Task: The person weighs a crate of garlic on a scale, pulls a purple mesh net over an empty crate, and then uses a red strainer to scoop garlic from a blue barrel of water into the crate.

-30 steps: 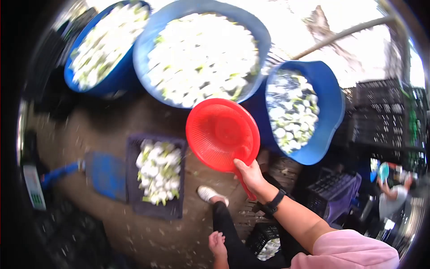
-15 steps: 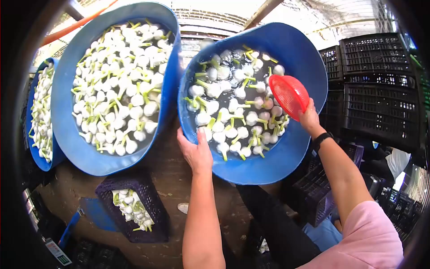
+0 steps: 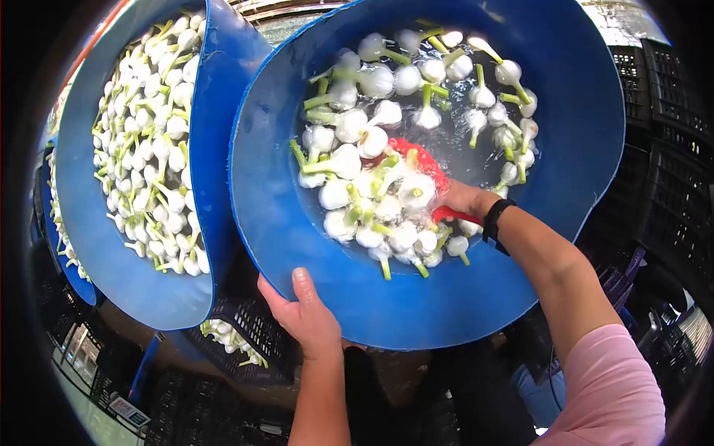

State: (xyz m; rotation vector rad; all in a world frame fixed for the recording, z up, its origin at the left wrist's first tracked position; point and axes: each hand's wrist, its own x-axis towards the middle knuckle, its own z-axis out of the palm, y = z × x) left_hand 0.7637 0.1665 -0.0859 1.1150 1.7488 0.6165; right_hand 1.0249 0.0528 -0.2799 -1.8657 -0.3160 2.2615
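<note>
A blue tub (image 3: 372, 316) holds water with white garlic bulbs (image 3: 377, 79) with short green stems floating in it. My left hand (image 3: 309, 316) is closed on the tub's near left rim, thumb on the inner side and fingers outside. With my right hand (image 3: 462, 199) I grip a red strainer (image 3: 425, 162), which is partly under the water in the middle of the tub. Several garlic bulbs lie in and against the strainer, hiding much of its bowl. Splashing water surrounds it, and a dark band is on my right wrist.
To the left stands a second blue tub (image 3: 82, 223) full of garlic bulbs, with another tub (image 3: 78, 281) beyond it. Below them is a dark crate (image 3: 260, 334) with garlic inside. Black crates (image 3: 673, 89) are stacked at the right.
My right hand has moved the red strainer left and down from above the right side into the water among the bulbs. My left hand still holds the rim. The view has come closer.
</note>
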